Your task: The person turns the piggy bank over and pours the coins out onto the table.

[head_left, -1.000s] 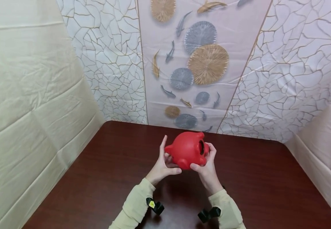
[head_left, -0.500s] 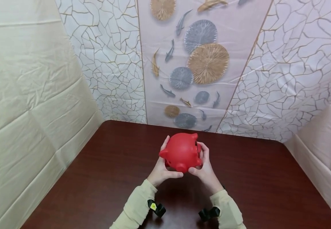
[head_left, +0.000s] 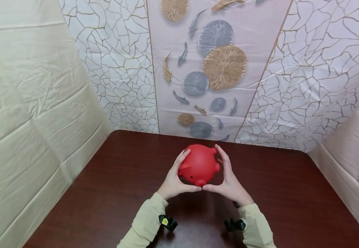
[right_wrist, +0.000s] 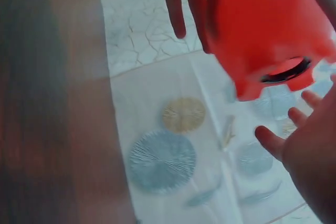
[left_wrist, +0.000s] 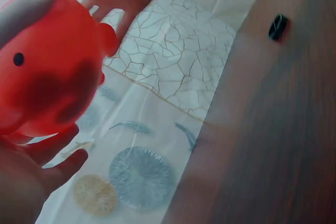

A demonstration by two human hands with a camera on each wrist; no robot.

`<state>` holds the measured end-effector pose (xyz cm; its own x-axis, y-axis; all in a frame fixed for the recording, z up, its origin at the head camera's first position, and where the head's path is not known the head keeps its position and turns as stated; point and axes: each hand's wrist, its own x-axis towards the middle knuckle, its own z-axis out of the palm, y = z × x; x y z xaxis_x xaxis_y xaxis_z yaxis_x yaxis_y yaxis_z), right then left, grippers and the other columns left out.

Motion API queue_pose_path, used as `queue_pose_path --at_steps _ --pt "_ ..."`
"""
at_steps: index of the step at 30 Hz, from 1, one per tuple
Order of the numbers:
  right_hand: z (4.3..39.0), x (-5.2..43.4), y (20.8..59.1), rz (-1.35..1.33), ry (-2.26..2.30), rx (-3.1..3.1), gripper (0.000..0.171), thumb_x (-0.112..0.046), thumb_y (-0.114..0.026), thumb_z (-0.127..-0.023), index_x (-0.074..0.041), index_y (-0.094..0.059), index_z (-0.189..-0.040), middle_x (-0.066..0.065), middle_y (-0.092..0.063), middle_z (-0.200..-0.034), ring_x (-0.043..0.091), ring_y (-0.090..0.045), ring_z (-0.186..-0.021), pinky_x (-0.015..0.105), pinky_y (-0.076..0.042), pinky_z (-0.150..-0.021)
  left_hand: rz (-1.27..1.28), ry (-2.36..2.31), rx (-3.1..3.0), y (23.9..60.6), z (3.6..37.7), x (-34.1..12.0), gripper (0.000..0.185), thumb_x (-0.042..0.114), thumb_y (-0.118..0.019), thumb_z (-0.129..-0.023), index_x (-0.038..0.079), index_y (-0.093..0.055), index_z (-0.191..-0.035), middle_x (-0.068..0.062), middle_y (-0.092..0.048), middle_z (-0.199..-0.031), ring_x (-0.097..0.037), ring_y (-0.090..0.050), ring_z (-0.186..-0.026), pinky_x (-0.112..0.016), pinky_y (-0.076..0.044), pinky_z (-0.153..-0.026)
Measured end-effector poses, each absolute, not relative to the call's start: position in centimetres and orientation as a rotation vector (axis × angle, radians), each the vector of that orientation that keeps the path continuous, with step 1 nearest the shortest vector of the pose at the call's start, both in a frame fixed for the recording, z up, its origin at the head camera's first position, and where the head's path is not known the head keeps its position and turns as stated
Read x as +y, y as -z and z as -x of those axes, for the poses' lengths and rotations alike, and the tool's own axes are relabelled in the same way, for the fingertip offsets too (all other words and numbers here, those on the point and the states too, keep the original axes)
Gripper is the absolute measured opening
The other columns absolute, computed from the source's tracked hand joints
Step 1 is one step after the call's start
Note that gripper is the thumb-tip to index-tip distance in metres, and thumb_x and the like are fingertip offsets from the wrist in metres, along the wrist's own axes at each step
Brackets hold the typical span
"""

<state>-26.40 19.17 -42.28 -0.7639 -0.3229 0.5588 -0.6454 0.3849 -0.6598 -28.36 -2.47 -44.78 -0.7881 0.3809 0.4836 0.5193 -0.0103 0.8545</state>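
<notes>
Held above the dark brown worktop (head_left: pixel 111 193), near its far middle and close to the patterned wall cloth (head_left: pixel 198 69): a red piggy bank (head_left: pixel 199 164), cupped between both hands and lifted clear of the surface. Left hand (head_left: pixel 174 179) curved round the left flank, fingers reaching up the side and thumb tucked under the belly, gripping the piggy bank. Right hand (head_left: pixel 227 179) cupped against the right flank, fingers stretched up along the side to the top, thumb pointing in beneath to meet the left thumb, holding it too. Seen from the head view with the rounded back uppermost, small stubby parts sticking out at the left, right and bottom edges, and a small dark dot low on the body. From the left wrist view, the piggy bank (left_wrist: pixel 44 61) filling the upper left, a black dot eye showing, left hand (left_wrist: pixel 26 177) below it with fingers curled under, the other hand's fingers across the top. From the right wrist view, the piggy bank (right_wrist: pixel 262 30) blurred at upper right, a round plug with a dark rim visible on its underside, right hand (right_wrist: pixel 310 150) spread below and beside it. Pale green sleeves (head_left: pixel 145 224) on both forearms, black straps at the wrists. Cream sheet (head_left: pixel 27 113) hung on the left side.
</notes>
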Motion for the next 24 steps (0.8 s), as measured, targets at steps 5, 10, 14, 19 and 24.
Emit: queue_pose_path --at_steps 5,10,14,19,24 --pt "26.03 19.11 41.65 -0.893 -0.985 -2.360 0.118 -0.024 -0.092 -0.062 -0.013 -0.020 -0.154 0.008 -0.022 -0.160 0.016 -0.023 -0.143 0.050 -0.037 -0.109 1.083 1.676 -2.130 44.80 28.52 -2.49 0.097 0.011 -0.086 -0.068 0.027 -0.036 -0.149 -0.004 -0.021 -0.160 -0.030 -0.033 -0.140 -0.036 -0.053 -0.097" --pt "25.97 18.98 41.61 -0.927 -0.770 -2.428 0.118 -0.030 -0.093 -0.059 -0.013 -0.023 -0.153 0.012 -0.024 -0.159 0.030 -0.025 -0.144 0.064 -0.017 -0.111 1.126 1.438 -2.212 44.45 28.53 -2.61 0.093 0.016 -0.089 -0.065 0.028 -0.042 -0.145 -0.007 -0.024 -0.158 -0.029 -0.034 -0.141 -0.040 -0.054 -0.097" --pt "26.00 18.73 41.93 -0.934 -0.686 -2.484 0.119 -0.032 -0.093 -0.057 -0.014 -0.024 -0.153 0.015 -0.026 -0.157 0.034 -0.029 -0.141 0.064 -0.021 -0.111 1.095 1.268 -2.356 44.28 28.28 -2.82 0.093 0.023 -0.089 -0.064 0.033 -0.043 -0.144 -0.006 -0.024 -0.158 -0.030 -0.038 -0.138 -0.045 -0.053 -0.097" --pt "26.03 18.55 42.09 -0.931 -0.707 -2.474 0.114 -0.030 -0.093 -0.057 -0.017 -0.029 -0.151 0.015 -0.032 -0.153 0.034 -0.036 -0.136 0.056 -0.043 -0.103 1.108 1.276 -2.365 44.38 28.23 -2.96 0.101 0.022 -0.090 -0.062 0.032 -0.037 -0.147 -0.003 -0.025 -0.159 -0.027 -0.039 -0.138 -0.043 -0.053 -0.098" --pt "26.04 18.83 42.02 -0.893 -0.855 -2.390 0.113 -0.023 -0.094 -0.055 -0.016 -0.033 -0.150 0.014 -0.031 -0.154 0.029 -0.034 -0.137 0.047 -0.055 -0.091 1.158 1.488 -2.209 44.43 28.53 -2.76 0.107 0.015 -0.089 -0.065 0.024 -0.028 -0.151 -0.003 -0.026 -0.158 -0.025 -0.036 -0.140 -0.039 -0.052 -0.100"
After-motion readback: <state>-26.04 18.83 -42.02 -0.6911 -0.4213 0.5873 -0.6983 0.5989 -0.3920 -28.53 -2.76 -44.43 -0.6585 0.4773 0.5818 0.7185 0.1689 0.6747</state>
